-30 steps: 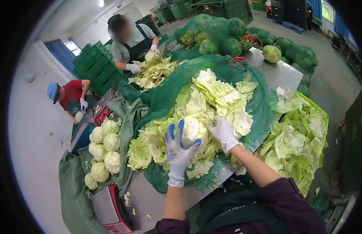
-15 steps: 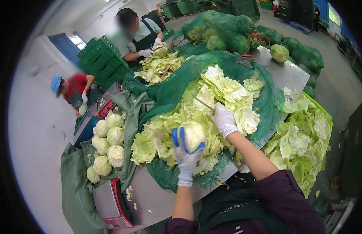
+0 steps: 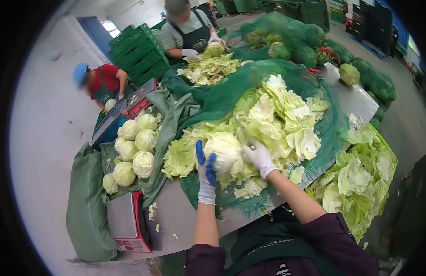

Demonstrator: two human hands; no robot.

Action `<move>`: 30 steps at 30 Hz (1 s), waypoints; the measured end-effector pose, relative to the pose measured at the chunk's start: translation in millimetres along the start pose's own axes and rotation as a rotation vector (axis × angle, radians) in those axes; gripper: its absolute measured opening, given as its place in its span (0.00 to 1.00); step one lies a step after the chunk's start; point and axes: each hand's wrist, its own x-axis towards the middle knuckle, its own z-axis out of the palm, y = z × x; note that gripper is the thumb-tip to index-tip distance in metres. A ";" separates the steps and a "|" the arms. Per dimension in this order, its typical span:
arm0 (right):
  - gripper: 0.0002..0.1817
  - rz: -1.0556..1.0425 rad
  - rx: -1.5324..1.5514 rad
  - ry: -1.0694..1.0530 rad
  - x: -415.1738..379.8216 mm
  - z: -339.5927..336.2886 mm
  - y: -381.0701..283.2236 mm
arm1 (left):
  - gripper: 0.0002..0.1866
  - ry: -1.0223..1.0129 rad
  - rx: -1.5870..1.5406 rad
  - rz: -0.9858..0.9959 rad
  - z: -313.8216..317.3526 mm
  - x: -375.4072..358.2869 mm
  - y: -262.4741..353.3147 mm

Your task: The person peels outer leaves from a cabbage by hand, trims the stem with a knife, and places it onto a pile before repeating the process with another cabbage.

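Observation:
A pale, peeled cabbage (image 3: 224, 152) rests against the palm and blue-coated fingers of my left hand (image 3: 206, 174), above a heap of loose cabbage leaves (image 3: 272, 119). Just right of the cabbage, my right hand (image 3: 260, 158) in a white glove is closed around a knife. Its thin blade shows in the earlier view; now it is blurred and hard to make out against the leaves. Under the leaves spreads a green mesh sack (image 3: 330, 133).
Trimmed cabbages (image 3: 143, 164) lie on a green woven sack (image 3: 86, 216) at left, near a red-edged scale (image 3: 125, 218). More leaves fill a crate (image 3: 394, 168) at right. Netted cabbages (image 3: 309, 50) stand behind. Two co-workers (image 3: 190, 32) handle cabbages across the table.
My right hand has come down and closer to the cabbage. The cabbage has turned in my left hand and sits slightly higher. The whole view has shifted a little.

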 end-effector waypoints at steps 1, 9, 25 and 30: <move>0.27 0.099 -0.052 -0.024 4.5 -3.0 9.6 | 0.38 0.014 -0.258 -0.134 -23.8 6.6 -10.8; 0.28 -0.250 0.150 0.071 -28.6 3.1 -65.9 | 0.39 0.052 -0.744 -0.145 -32.8 -25.5 -6.4; 0.16 -0.147 -0.382 -0.080 12.0 -3.3 24.4 | 0.38 0.262 -0.603 0.180 -202.3 92.8 159.4; 0.13 -0.131 -0.369 -0.055 9.5 -1.1 23.7 | 0.34 0.431 -0.457 0.244 -332.8 131.3 144.3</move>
